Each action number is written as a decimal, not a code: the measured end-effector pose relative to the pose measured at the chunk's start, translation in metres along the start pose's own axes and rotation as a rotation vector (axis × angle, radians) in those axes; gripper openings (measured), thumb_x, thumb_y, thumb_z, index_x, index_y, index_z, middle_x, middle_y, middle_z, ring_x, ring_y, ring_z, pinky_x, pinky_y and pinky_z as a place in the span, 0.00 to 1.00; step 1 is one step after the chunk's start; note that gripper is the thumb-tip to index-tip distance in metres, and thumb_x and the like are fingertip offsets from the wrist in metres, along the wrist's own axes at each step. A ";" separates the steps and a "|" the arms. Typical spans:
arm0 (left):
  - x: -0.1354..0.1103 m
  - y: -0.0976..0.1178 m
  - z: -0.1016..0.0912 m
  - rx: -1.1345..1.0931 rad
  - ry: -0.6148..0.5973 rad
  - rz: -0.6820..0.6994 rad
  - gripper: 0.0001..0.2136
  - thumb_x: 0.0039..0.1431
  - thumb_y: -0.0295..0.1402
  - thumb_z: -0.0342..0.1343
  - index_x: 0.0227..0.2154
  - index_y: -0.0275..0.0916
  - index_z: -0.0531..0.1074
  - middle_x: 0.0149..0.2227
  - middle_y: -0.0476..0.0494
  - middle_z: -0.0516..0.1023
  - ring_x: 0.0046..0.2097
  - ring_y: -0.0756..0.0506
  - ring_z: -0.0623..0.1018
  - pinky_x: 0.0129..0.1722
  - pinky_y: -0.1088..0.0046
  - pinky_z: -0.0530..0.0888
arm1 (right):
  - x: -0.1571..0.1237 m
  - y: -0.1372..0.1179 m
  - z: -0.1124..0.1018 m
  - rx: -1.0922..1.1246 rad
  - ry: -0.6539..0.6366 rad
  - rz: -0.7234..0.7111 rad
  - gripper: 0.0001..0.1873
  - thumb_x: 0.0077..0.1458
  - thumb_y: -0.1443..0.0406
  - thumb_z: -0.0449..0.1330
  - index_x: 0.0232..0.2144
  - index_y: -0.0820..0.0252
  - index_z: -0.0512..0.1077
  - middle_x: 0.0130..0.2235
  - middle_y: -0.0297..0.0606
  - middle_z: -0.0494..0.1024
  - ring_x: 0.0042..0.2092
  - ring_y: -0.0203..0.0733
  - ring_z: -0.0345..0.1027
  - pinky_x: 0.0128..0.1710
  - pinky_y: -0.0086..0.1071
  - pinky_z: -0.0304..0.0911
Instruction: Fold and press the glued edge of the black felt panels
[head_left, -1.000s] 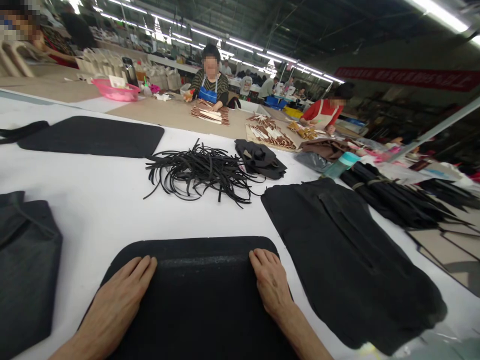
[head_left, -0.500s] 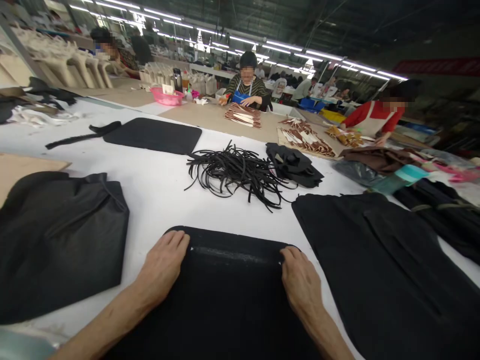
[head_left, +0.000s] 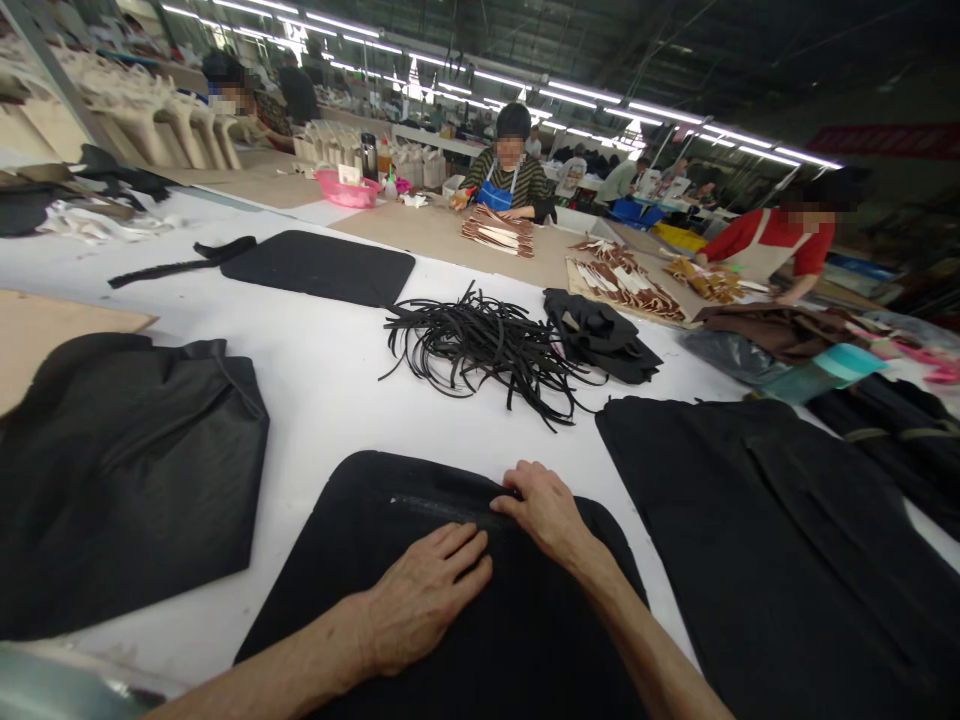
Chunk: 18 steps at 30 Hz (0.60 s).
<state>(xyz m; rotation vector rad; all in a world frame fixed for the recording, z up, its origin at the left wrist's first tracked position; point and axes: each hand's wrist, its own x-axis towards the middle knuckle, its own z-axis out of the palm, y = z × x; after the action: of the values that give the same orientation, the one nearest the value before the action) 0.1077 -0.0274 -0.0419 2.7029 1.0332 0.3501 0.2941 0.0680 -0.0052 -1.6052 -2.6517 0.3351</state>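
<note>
A black fabric panel (head_left: 352, 540) with rounded corners lies right in front of me, a pale streak near its far edge. My left hand (head_left: 431, 595) rests palm down on the middle of it, fingers stretched out and holding nothing. At the far edge, right of centre, my right hand (head_left: 541, 508) pinches the panel between thumb and fingers, and the edge lifts slightly there. Just beyond lies a tangled heap of thin black strips (head_left: 480, 345). Black sheets (head_left: 750, 510) are stacked to the right, and a creased black piece (head_left: 150, 460) lies to the left.
Farther back are another black panel (head_left: 322, 268), a bundle of black scraps (head_left: 600, 335) and a pink basket (head_left: 346, 190). A teal-lidded container (head_left: 832, 370) stands at the right. Co-workers handle brown and white strips (head_left: 499, 232) across the table.
My left hand has left the panel's far left corner and come right onto its middle. My right hand has moved left along the far edge. The view has shifted slightly.
</note>
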 end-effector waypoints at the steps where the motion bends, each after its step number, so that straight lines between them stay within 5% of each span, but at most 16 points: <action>1: 0.000 0.000 -0.001 -0.003 -0.004 -0.002 0.20 0.58 0.27 0.45 0.54 0.36 0.59 0.59 0.36 0.62 0.60 0.39 0.60 0.58 0.59 0.61 | -0.001 0.003 -0.001 0.020 0.000 -0.012 0.04 0.53 0.63 0.60 0.28 0.56 0.68 0.33 0.32 0.70 0.37 0.40 0.62 0.37 0.31 0.55; 5: 0.001 0.001 0.000 -0.022 -0.017 0.001 0.21 0.58 0.26 0.45 0.55 0.36 0.58 0.60 0.36 0.60 0.61 0.39 0.59 0.59 0.58 0.60 | -0.008 0.006 -0.004 0.042 0.127 -0.014 0.05 0.55 0.68 0.55 0.27 0.57 0.65 0.33 0.31 0.70 0.35 0.38 0.62 0.34 0.29 0.53; 10: 0.000 0.001 -0.001 -0.042 -0.084 -0.009 0.23 0.56 0.23 0.45 0.56 0.37 0.57 0.60 0.35 0.59 0.61 0.37 0.59 0.58 0.55 0.60 | -0.015 -0.001 -0.019 -0.221 0.420 0.059 0.08 0.59 0.69 0.51 0.28 0.58 0.65 0.30 0.35 0.70 0.31 0.39 0.62 0.29 0.31 0.47; 13: 0.003 0.006 -0.011 -0.049 -0.108 -0.045 0.25 0.53 0.20 0.45 0.56 0.38 0.58 0.60 0.36 0.60 0.60 0.37 0.61 0.56 0.56 0.64 | -0.019 -0.004 -0.033 -0.282 0.369 -0.039 0.07 0.59 0.69 0.52 0.28 0.57 0.64 0.28 0.33 0.70 0.28 0.38 0.61 0.27 0.32 0.43; 18: 0.034 0.016 -0.033 -0.185 0.074 -0.224 0.17 0.57 0.21 0.42 0.46 0.37 0.68 0.50 0.38 0.71 0.52 0.42 0.69 0.53 0.61 0.67 | -0.026 -0.011 -0.050 -0.272 0.291 -0.180 0.04 0.58 0.69 0.53 0.31 0.57 0.63 0.29 0.32 0.70 0.29 0.38 0.62 0.26 0.32 0.42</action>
<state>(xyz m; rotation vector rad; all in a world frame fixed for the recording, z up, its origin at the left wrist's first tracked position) 0.1329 -0.0120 -0.0011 2.3991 1.2432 0.4807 0.3028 0.0490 0.0480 -1.3312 -2.6673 -0.2554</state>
